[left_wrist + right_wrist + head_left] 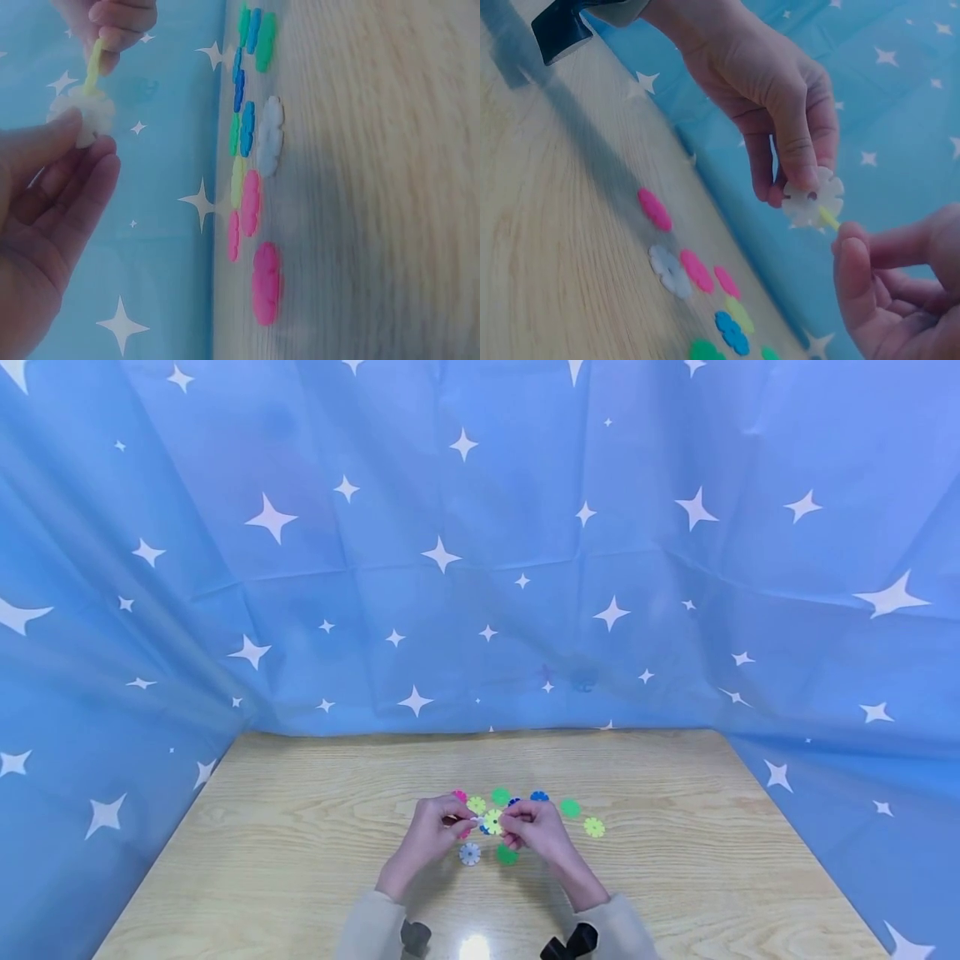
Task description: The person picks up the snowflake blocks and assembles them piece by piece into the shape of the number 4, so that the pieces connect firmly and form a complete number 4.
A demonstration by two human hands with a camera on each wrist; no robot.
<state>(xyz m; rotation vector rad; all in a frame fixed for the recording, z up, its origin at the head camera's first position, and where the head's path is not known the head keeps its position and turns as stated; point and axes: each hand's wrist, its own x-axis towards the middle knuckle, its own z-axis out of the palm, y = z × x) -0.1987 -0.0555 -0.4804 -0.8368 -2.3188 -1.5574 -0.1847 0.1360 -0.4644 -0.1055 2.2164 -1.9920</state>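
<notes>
My left hand (pixel 433 828) pinches a white notched snowflake disc (pixel 97 112) between thumb and fingers. The right hand (pixel 542 833) pinches a yellow snowflake disc (pixel 492 822) by its edge. Held above the table, the two discs meet at their rims, the yellow one standing crosswise to the white one in both wrist views. Whether their slots are engaged I cannot tell. Under the hands lie a pale grey-white disc (pixel 470 854) and a green disc (pixel 507 855).
More loose discs lie flat on the wooden table (pixel 300 843): pink (pixel 266 285), blue (pixel 539 796), green (pixel 570 808) and yellow (pixel 594 827). A blue curtain (pixel 525 652) with white stars hangs behind the table and at its sides.
</notes>
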